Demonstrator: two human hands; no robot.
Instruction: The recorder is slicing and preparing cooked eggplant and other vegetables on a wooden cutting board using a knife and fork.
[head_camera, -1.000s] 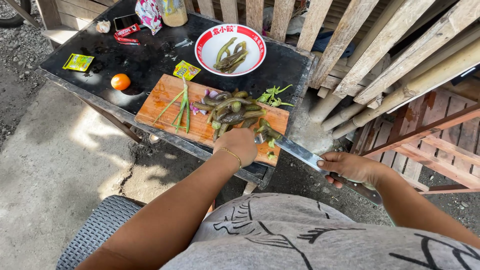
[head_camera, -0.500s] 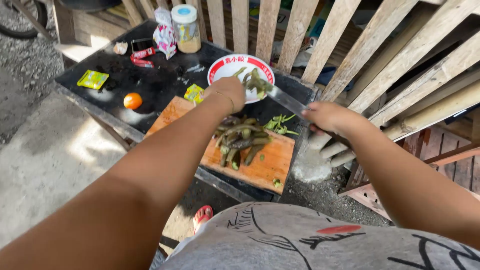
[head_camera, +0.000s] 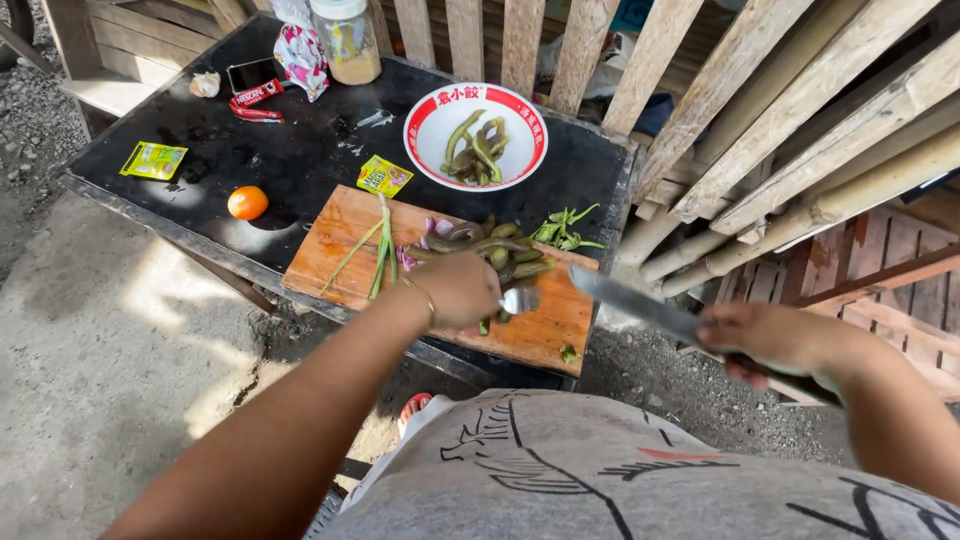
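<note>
My left hand (head_camera: 462, 290) clamps a green pod (head_camera: 500, 300) on the wooden board (head_camera: 340, 250); my right hand (head_camera: 770, 340) grips the long steel knife (head_camera: 640, 305), blade angled toward it.

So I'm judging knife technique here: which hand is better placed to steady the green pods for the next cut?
Probably the left hand: it rests on the green pods on the cutting board. The right hand grips the knife, off the board's edge.

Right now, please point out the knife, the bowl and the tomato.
knife (head_camera: 635, 303): head view, middle of the blade.
bowl (head_camera: 425, 110): head view, left rim.
tomato (head_camera: 247, 203): head view, centre of the fruit.
</note>
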